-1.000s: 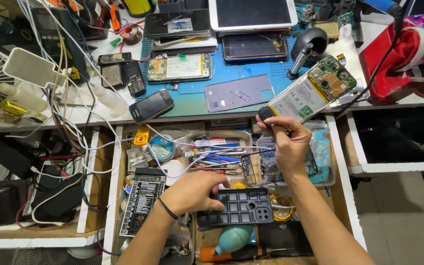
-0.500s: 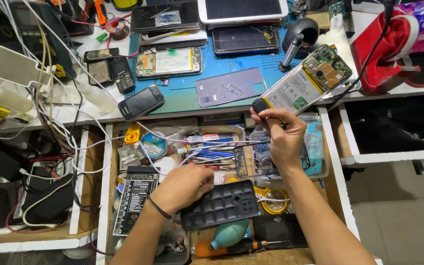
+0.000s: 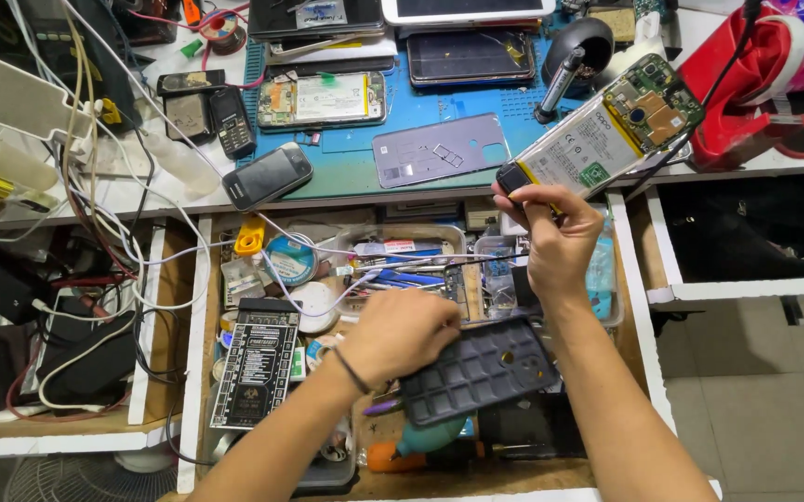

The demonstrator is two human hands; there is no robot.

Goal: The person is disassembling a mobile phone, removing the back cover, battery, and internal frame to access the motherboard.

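- The fingers [image 3: 530, 197] of the right hand [image 3: 558, 244] are pinched narrow around a thin dark tool [image 3: 513, 178]; its black end pokes out above the knuckles.
- That end is seen just at the lower left corner of the opened phone [image 3: 606, 130], whose long axis runs on a slant, from that corner up and to the right, over the front edge of the table [image 3: 355, 191].
- The right hand is thus the nearer one to the opened phone, lying just below and left of it.
- The left hand [image 3: 402, 333] is closed on the dark phone case [image 3: 481, 370]; the fingers are curled over its left edge.
- The dark phone case is held tilted, well below and left of the opened phone, above the open drawer [image 3: 199, 372] full of small parts.
- A grey back cover [image 3: 439, 149] lies flat on the blue mat [image 3: 365, 139], left of the opened phone.
- A small dark handset [image 3: 269, 175] rests farther left of the opened phone, near the table edge.
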